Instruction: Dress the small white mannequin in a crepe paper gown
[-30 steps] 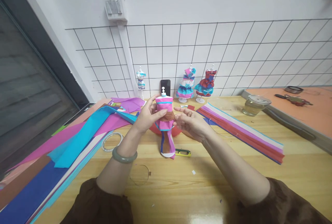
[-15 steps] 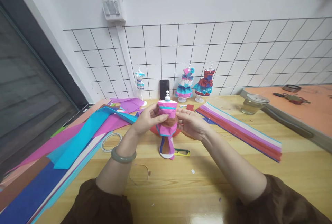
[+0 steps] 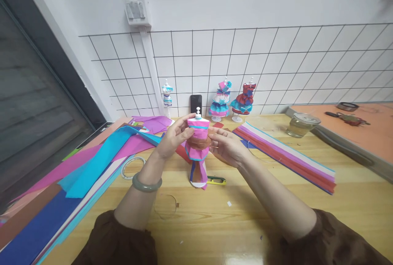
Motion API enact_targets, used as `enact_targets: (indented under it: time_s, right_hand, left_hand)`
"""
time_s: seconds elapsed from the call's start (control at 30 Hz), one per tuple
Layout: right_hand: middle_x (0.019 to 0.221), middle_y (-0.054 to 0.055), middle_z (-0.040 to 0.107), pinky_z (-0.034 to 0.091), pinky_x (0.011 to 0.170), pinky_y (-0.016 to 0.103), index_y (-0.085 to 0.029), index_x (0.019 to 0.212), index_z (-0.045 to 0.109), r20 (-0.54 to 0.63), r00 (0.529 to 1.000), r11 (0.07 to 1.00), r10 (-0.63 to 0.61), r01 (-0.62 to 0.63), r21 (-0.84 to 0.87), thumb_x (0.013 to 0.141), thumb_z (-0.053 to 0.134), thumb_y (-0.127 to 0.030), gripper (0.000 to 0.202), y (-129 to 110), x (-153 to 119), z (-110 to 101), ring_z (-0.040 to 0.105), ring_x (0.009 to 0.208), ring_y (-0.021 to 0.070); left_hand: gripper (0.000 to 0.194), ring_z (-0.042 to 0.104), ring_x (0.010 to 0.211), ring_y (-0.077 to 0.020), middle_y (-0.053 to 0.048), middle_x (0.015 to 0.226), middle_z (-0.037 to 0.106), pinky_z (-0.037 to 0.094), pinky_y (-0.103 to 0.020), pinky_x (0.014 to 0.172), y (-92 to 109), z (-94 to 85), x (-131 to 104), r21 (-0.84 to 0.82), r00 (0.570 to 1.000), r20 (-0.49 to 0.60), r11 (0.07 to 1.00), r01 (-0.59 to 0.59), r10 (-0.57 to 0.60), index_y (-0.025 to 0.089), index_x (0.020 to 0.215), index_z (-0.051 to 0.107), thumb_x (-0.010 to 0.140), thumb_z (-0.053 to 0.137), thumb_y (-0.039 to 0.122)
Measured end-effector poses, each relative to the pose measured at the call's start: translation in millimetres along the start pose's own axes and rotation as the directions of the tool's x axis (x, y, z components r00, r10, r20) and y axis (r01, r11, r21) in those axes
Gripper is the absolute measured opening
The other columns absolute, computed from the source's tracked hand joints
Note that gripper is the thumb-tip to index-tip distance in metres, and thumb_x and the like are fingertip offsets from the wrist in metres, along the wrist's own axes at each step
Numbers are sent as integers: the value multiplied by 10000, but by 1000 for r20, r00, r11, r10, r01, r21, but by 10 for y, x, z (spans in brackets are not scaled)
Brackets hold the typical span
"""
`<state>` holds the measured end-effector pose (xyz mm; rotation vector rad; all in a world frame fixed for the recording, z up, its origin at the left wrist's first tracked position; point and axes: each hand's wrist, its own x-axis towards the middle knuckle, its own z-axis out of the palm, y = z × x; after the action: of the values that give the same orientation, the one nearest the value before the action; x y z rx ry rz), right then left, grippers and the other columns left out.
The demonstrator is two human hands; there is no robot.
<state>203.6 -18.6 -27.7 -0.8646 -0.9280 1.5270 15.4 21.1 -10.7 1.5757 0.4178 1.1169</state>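
Note:
Upright before me on the table stands a small dress form (image 3: 199,123), dressed in pink crepe paper with blue trim. A brown paper strip (image 3: 201,142) wraps round its waist above the flared pink skirt. My left hand (image 3: 175,136) grips the form's left side, thumb at the front and fingers behind the bodice. At the waist's right side, my right hand (image 3: 226,144) pinches the brown strip between thumb and fingers; part of the strip is hidden there. Close to the form's foot lies a yellow-green cutter (image 3: 216,180).
Crepe paper strips (image 3: 95,162) spread along the left, beside a tape roll (image 3: 132,168). More folded strips (image 3: 285,156) lie at right, near a lidded cup (image 3: 302,124). Along the wall stand dressed forms (image 3: 220,100) and a phone (image 3: 196,104).
My left thumb has moved up and left, off the brown waist strip, uncovering more of its front. My right hand stays at the form's side. The camera view has shifted slightly.

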Motion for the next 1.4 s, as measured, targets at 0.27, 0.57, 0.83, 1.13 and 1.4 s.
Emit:
enact_targets:
  time_s: [0.27,0.57,0.83,1.13,1.4]
  right_hand:
    - [873,35,689,438,640,278,-212,1042,638,5,998,984,-56,56,-168,653,760,-336,427,82,26,18,621,722,147]
    - [581,-75,510,316,523,245,-174,1055,580,-13,986,943,-167,156,-295,642,766,-333,480,76,34,-18,463,519,78]
    - [681,-27,581,368,551,238,-190,1082,601,6,1000,988,-3,4,-153,673,773,-339,468,-5,-11,0,484,550,69]
    - [565,-84,491,321,513,228,-182,1028,581,8,993,978,-116,115,-171,604,808,-312,498,55,7,1,434,506,66]
    - [713,-9,575,393,575,282,-175,1082,562,-30,966,869,-258,219,-445,717,696,-391,445,6,-9,15,519,615,128]
  left_hand:
    - [480,581,1096,-236,-105,1150,639,455,-334,919,-1,32,11,-26,999,-50,1000,-13,11,169,1180,550,743,711,286]
    - [429,603,993,-182,-75,1067,659,469,-293,871,5,9,11,-36,997,-72,999,-14,12,176,1123,583,727,725,260]
    - [453,589,1074,-227,-94,1130,647,458,-343,928,-8,26,34,-20,994,-108,999,-28,26,171,1122,586,709,735,285]
    - [474,590,1079,-228,-104,1145,639,461,-347,925,-32,13,47,-18,988,-150,999,-26,23,163,1123,573,698,740,291]
    - [484,599,1056,-217,-102,1136,644,469,-338,917,-36,32,51,7,987,-159,999,-37,38,159,1131,556,706,734,306]
